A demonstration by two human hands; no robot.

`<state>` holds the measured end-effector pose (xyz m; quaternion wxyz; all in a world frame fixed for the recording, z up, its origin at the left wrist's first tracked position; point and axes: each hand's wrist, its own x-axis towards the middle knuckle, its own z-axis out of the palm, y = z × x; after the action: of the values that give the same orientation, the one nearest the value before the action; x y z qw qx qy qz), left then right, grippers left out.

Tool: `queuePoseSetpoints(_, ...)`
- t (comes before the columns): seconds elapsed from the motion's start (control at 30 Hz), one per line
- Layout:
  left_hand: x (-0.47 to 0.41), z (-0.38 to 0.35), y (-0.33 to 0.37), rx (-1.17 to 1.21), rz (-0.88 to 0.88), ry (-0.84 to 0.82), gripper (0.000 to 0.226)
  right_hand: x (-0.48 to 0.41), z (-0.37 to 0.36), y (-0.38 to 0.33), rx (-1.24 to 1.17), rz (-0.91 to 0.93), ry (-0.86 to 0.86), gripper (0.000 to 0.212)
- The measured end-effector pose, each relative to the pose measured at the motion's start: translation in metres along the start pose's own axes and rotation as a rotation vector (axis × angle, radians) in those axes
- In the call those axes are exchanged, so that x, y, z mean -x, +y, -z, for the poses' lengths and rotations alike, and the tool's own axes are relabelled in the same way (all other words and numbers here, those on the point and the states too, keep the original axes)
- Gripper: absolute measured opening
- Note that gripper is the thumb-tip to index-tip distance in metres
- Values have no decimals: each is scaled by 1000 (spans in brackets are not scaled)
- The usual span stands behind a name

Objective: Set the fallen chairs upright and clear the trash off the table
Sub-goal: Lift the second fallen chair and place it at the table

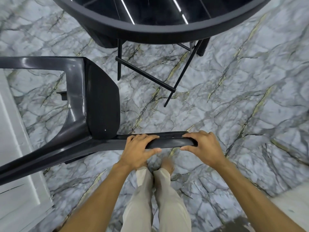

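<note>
Seen from above, a person stands on a grey-and-white marbled floor [225, 97] veined with dark and yellowish lines, looking straight down. Nearest are two legs in light beige trousers [157, 198], with bare feet just visible below the hands. Two bare forearms reach forward from the bottom edge.

The left hand [138, 150] is wrapped over the top rail of a black chair [93, 104], fingers curled across the far edge and thumb pressed along the near edge, so it is grasping the rail. The right hand [202, 147] grips the same rail at its right end in the same way, fingers over the top and thumb underneath. The two hands are apart, with a stretch of glossy rail between them.

The chair lies tipped over, on its side on the floor, to the person's left. Its dark padded seat faces right, and its shiny frame and legs stretch away toward the left edge of view. A white wall or door panel [18, 164] runs along the lower left, just behind the chair's legs.

Farther off, at the top, sits a round table [150, 33] with a thick black rim and a dark glossy top that reflects bright ceiling light strips. Thin black metal legs and a crossbar show beneath it. Part of another dark shape [102, 39] shows under the rim's left side; what it is cannot be told.

No writing, labels or brand marks can be read anywhere.
</note>
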<state>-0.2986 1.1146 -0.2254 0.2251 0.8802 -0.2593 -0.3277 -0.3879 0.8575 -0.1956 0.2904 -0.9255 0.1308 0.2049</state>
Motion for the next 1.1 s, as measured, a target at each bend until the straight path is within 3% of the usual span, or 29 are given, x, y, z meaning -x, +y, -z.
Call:
queuePoseSetpoints(0.27,44,42,90,198,-133,69,47,68,75,-51,15,118,38,44)
queuePoseSetpoints(0.53,112,92,140,409,-119,104,40,141,133,-104,-91,150,107,39)
queuePoseSetpoints(0.87,186,151,118,522,-25,211,34,196,134,-155,-512,162,89,41)
queuePoseSetpoints(0.97,206,170,106,557,-55,241,30,204,127,-172,-545,176,87,35)
queuePoseSetpoints(1.1,231,190,82,591,-68,278,32,218,117,-184,-567,164,116,43)
